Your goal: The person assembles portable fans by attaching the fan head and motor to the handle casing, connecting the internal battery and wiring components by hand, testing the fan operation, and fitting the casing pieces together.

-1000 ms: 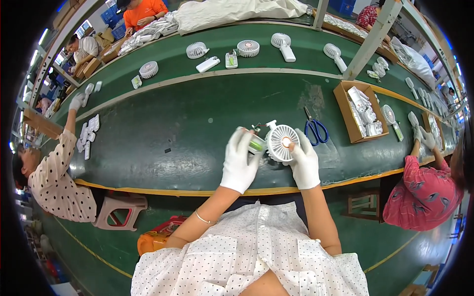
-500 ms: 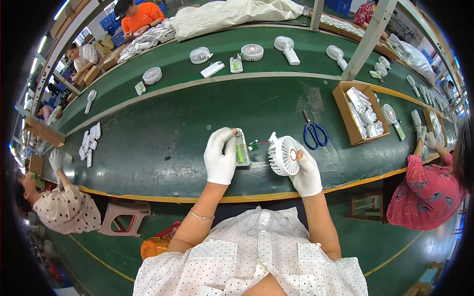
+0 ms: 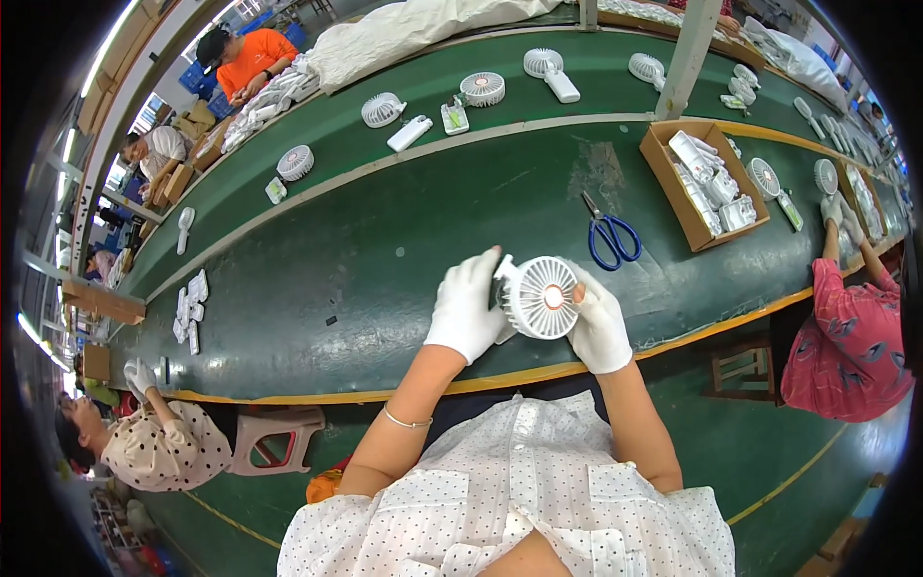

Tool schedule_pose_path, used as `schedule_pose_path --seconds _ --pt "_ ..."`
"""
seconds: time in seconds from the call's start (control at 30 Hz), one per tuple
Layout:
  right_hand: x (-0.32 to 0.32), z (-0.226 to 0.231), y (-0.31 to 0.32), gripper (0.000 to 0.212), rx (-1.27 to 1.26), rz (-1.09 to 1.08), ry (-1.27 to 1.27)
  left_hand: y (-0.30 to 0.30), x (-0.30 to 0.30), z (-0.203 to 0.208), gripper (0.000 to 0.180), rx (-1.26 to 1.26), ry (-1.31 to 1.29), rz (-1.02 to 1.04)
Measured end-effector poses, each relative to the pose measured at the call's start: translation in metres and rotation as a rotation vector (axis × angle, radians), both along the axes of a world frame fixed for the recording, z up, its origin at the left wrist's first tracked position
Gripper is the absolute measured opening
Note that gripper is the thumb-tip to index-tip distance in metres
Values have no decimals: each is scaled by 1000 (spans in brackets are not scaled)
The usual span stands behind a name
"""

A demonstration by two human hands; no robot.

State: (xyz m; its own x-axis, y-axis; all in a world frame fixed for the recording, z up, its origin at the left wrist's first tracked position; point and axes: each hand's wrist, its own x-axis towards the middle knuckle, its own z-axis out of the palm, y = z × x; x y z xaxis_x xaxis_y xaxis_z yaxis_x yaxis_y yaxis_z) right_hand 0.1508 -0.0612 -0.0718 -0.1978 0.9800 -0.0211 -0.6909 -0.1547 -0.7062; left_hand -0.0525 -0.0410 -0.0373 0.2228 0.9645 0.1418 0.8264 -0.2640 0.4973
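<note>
My right hand (image 3: pixel 600 327), in a white glove with bare thumb tip, is closed round the right side of a white mini fan head (image 3: pixel 540 300). The fan's round grille with an orange ring faces up toward me. At its left side, my gloved left hand (image 3: pixel 465 306) is closed, its fingers by the fan's neck (image 3: pixel 506 266). Under that hand, a sliver of the fan's handle shell (image 3: pixel 506 333) shows below the fan head. The battery, board and wire are hidden behind the hand and fan head.
Blue-handled scissors (image 3: pixel 611 238) lie right of my hands, below a cardboard box (image 3: pixel 663 159) of white shells. White parts (image 3: pixel 190 313) lie on the left. Fans and handles sit along the conveyor (image 3: pixel 336 130). A co-worker sits on each side.
The fan head has moved left and turned its grille upward, closing the gap to the handle shell. My left hand has shifted right, and the battery and board no longer show.
</note>
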Motion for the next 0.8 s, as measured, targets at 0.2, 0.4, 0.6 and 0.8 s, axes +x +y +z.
schedule_pose_path --seconds 0.2,0.4,0.6,0.8 --pt "2 1 3 56 -36 -15 163 -2 8 10 64 -156 -137 -126" --pt "-7 -2 2 53 -57 13 270 -18 8 -8 71 -532 -748 -196" --pt "-8 5 7 53 -114 60 336 -6 21 -10 48 -785 -1234 19" --pt "38 27 28 57 -107 -238 117 7 -6 -2 49 -878 -1443 -77"
